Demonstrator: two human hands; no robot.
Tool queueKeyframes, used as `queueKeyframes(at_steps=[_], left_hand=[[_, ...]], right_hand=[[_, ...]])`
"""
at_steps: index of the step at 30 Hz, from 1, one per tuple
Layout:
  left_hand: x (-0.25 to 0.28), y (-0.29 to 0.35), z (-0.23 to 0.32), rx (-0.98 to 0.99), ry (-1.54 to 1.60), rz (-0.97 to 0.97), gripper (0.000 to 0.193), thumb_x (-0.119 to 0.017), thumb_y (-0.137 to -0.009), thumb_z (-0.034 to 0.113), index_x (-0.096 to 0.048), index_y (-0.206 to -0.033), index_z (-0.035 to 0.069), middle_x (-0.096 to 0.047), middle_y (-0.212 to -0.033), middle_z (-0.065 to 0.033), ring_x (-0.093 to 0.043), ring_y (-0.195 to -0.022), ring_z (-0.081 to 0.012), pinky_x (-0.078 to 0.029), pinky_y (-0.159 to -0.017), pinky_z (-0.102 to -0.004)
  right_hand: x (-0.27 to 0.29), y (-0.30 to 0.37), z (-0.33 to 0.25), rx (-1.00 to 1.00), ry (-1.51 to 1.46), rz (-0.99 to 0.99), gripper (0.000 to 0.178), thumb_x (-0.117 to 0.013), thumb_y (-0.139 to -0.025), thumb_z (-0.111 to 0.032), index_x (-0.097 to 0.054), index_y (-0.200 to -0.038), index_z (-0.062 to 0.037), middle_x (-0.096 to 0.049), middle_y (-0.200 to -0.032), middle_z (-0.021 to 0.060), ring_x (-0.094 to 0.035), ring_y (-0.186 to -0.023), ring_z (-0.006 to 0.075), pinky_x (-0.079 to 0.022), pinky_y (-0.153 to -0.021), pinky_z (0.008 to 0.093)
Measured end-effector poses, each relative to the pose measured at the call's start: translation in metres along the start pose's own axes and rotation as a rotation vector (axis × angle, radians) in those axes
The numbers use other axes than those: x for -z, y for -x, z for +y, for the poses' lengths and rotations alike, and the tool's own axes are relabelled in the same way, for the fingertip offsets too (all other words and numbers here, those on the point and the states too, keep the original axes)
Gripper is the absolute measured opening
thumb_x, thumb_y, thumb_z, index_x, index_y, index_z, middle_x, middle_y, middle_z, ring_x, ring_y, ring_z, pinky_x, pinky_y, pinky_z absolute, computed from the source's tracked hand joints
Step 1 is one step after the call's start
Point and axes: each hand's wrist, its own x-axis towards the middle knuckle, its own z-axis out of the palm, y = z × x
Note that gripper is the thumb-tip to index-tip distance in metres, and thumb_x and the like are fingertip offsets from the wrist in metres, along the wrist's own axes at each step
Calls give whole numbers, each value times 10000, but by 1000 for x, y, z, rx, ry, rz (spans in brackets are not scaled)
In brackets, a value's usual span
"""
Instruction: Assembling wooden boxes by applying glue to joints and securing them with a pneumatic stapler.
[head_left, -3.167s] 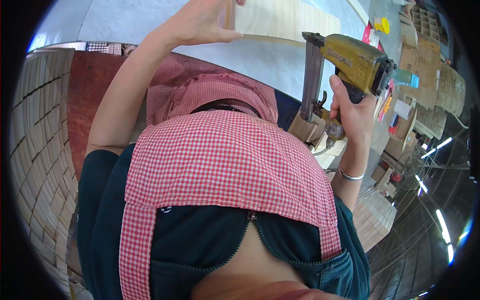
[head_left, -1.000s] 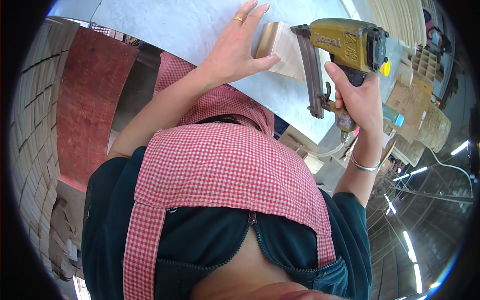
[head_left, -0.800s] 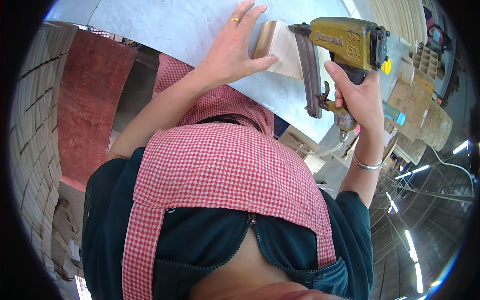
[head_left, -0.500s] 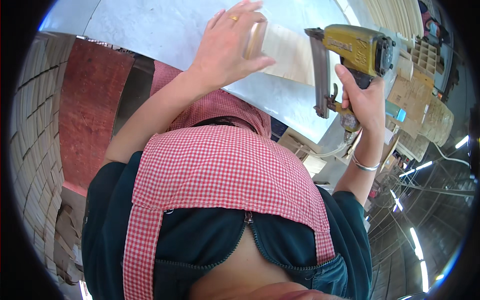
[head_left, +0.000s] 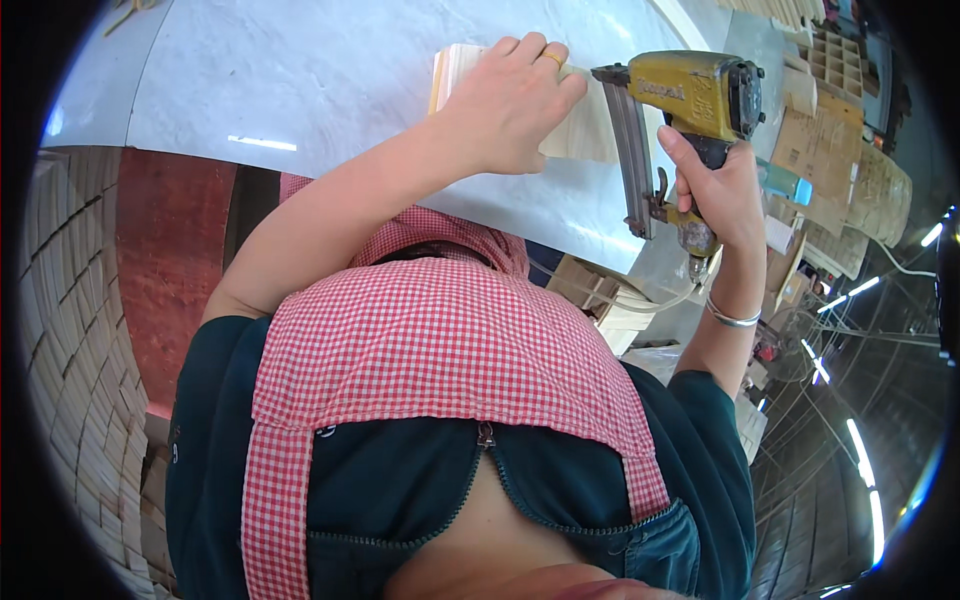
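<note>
My right hand (head_left: pixel 725 190) is wrapped around the handle of a yellow and black pneumatic nail gun (head_left: pixel 680 90), held at the right with its long magazine toward the table. My left hand (head_left: pixel 522 105) lies across a pale wooden board (head_left: pixel 457 70), fingers curled over its far side and thumb on the near side. That hand hides the board's middle; its left end and a stretch (head_left: pixel 588 132) toward the nail gun still show. The nail gun's nose is close to the board's right end; whether they touch, I cannot tell.
The board lies on a pale marbled tabletop (head_left: pixel 280 80). At the left are a dark red panel (head_left: pixel 175 240) and stacked wood strips (head_left: pixel 75 300). An air hose (head_left: pixel 640 305) runs from the nail gun. Cardboard (head_left: pixel 815 150) and a compartmented rack (head_left: pixel 832 60) stand at the right.
My left hand has moved right and down, from the board's left end onto its middle. The nail gun has shifted slightly left in my right hand. The view has tilted a little.
</note>
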Motion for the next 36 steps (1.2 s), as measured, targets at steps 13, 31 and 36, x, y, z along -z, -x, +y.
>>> queueKeyframes(at_steps=[13, 31, 36], left_hand=[[-4, -1, -2, -9, -31, 72, 491, -853, -578, 202, -663, -1012, 78, -608, -1157, -142, -524, -1031, -280, -425, -914, -364], [4, 19, -8, -135, -153, 131, 576, -867, -624, 281, -650, -1138, 136, -578, -1335, -153, -515, -1219, -312, -409, -1001, -378], [26, 32, -15, -19, -193, 121, 538, -815, -771, 368, -647, -1248, 185, -606, -1343, -152, -565, -1220, -284, -455, -984, -374]], right_hand=[[8, -11, -1, 31, 0, -65, 342, -795, -908, -302, -703, -968, 22, -576, -566, 13, -480, -412, 91, -375, -402, 218], [-1, 17, 48, -95, -135, 357, 331, -794, -892, -302, -692, -899, 12, -600, -602, 29, -516, -440, 101, -407, -425, 241], [12, 30, 180, -47, 4, 438, 440, -706, -908, -207, -577, -1257, 27, -690, -924, 169, -660, -703, 244, -528, -637, 352]])
